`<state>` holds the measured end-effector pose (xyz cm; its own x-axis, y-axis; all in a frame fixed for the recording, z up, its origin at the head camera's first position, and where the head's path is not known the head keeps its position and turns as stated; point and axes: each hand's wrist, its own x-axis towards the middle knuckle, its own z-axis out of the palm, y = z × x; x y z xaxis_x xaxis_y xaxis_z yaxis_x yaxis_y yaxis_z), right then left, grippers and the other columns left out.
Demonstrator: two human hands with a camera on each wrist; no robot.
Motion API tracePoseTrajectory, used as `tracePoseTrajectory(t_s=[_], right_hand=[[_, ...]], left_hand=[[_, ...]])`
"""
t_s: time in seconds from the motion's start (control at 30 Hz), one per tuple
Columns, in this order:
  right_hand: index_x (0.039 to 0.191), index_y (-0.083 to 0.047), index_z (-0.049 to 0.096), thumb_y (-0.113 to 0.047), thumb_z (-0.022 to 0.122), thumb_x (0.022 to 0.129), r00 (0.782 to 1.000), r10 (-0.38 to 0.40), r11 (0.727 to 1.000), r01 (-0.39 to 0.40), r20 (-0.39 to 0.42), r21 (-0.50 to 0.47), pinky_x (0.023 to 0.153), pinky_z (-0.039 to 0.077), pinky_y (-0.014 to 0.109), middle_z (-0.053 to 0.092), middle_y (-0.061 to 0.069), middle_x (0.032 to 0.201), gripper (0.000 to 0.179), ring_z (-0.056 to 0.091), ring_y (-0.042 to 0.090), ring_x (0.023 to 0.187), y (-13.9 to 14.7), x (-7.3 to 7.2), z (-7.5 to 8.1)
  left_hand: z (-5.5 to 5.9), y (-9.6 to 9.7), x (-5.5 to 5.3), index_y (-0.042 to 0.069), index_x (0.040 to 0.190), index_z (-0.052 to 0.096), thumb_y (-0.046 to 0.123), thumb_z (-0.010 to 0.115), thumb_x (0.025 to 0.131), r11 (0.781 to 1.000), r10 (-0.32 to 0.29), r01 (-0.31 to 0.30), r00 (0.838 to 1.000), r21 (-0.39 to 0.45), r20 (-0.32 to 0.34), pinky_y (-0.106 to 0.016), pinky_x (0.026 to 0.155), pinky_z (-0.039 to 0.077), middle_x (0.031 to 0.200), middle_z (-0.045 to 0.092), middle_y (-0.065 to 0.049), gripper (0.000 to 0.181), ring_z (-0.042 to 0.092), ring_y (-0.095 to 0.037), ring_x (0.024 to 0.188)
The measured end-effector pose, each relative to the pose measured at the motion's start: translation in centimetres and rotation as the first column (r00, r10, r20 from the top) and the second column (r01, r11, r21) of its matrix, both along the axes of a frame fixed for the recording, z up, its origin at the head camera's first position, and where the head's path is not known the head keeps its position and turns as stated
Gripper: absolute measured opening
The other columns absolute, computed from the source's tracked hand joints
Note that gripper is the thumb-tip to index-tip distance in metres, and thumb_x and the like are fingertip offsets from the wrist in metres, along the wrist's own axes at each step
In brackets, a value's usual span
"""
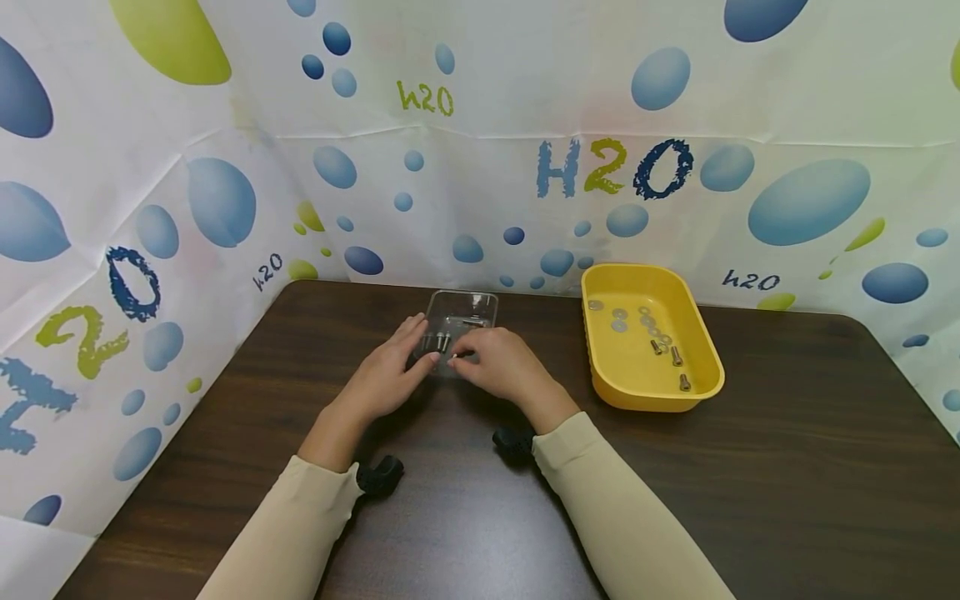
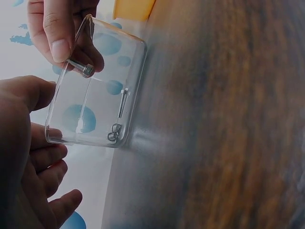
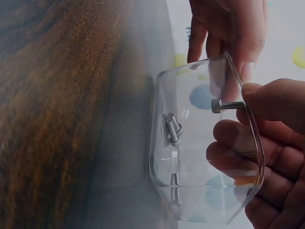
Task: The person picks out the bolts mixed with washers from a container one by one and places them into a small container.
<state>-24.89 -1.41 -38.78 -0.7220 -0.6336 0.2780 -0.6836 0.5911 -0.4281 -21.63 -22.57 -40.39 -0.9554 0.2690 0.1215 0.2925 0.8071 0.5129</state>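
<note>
A clear plastic box (image 1: 462,302) stands near the table's back edge, between both hands. My left hand (image 1: 386,371) is at its left near corner, with extended, relaxed fingers along the outside and the thumb by the rim. My right hand (image 1: 501,364) pinches a socket-head bolt (image 3: 228,105) by its shank between thumb and fingertips, right at the rim. The bolt's head points down into the box. Several more bolts (image 3: 171,130) lie on the box floor. Through the clear wall, other fingers of my right hand show in the right wrist view.
To the right stands a yellow tray (image 1: 628,371) with several washers (image 1: 618,320) and a few bolts (image 1: 677,357) spread inside. Dark wood tabletop (image 1: 795,450) extends around both containers. A patterned white sheet (image 1: 495,100) hangs behind and along the left side.
</note>
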Motion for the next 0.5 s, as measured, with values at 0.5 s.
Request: tracePoseTrajectory(t_s=[0.5], right_hand=[[0.106, -0.011, 0.076, -0.026, 0.067, 0.094, 1.0, -0.01, 1.0, 0.01, 0.009, 0.029, 0.09, 0.055, 0.035, 0.075, 0.001, 0.105, 0.021, 0.07, 0.016, 0.095, -0.06, 0.09, 0.1]], left_hand=[[-0.09, 0.02, -0.07, 0.004, 0.154, 0.029, 0.044, 0.046, 0.103, 1.0, -0.001, 0.001, 1.0, 0.001, -0.015, -0.053, 0.119, 0.023, 0.164, 0.022, -0.01, 0.068, 0.016, -0.027, 0.152]])
